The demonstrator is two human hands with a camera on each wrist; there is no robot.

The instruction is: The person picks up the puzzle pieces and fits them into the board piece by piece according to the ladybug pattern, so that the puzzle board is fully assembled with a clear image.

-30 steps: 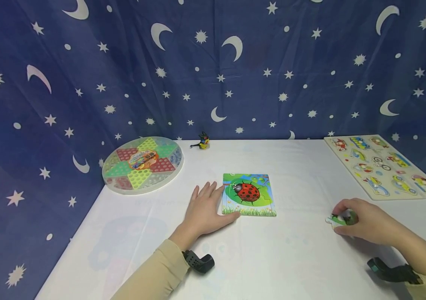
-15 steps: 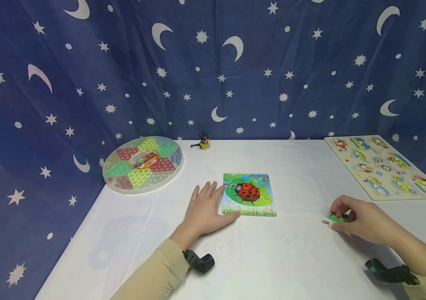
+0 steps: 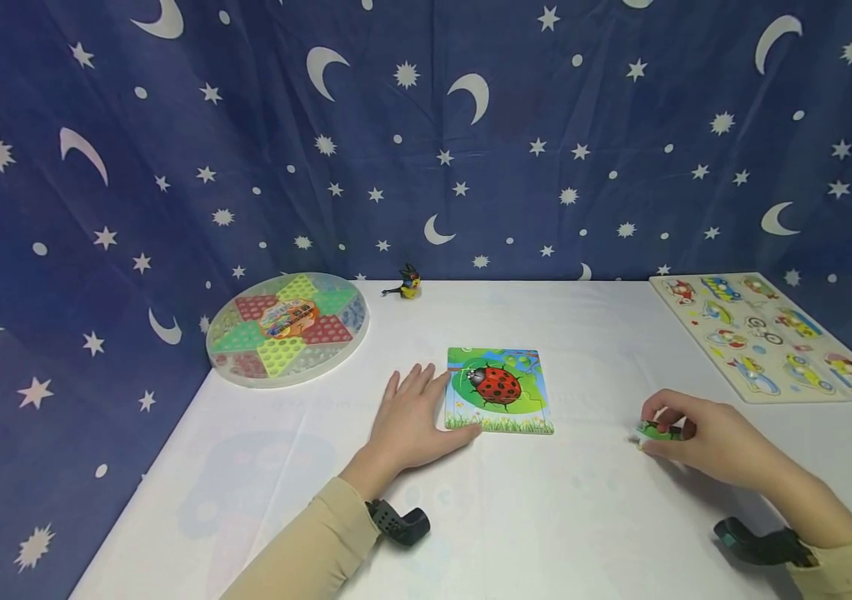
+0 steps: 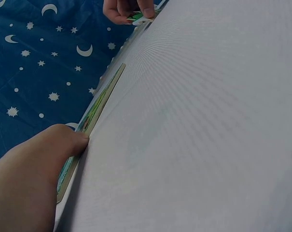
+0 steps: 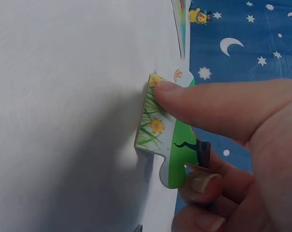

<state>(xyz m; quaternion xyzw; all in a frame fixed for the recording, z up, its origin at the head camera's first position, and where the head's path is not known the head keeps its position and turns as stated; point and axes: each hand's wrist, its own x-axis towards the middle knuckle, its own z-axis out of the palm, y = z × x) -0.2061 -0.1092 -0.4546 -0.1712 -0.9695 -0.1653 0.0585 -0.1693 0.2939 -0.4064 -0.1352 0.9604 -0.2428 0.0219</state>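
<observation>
My left hand [image 3: 407,425] rests beside a square ladybug jigsaw puzzle [image 3: 499,387] near the middle of the white table. Its spread fingers lie along the puzzle's left edge, and the thumb touches the near edge, as the left wrist view also shows at the puzzle [image 4: 95,113]. Off to the right, my right hand [image 3: 719,437] pinches a jigsaw piece [image 5: 158,121] between thumb and fingers. Orange flowers, grass, a green patch and part of a black insect leg are printed on the piece, which is tilted close over the table. Fingers partly hide it.
A round Chinese checkers board [image 3: 306,367] lies at the back left. A small toy bird [image 3: 409,285] stands at the table's back edge. At the back right lies a wooden vehicle peg puzzle [image 3: 771,333]. Behind the table hangs a blue curtain [image 3: 366,167] with moons and stars.
My right hand has moved left across the table with the jigsaw piece, toward the ladybug puzzle. The left hand and puzzle have stayed in place.
</observation>
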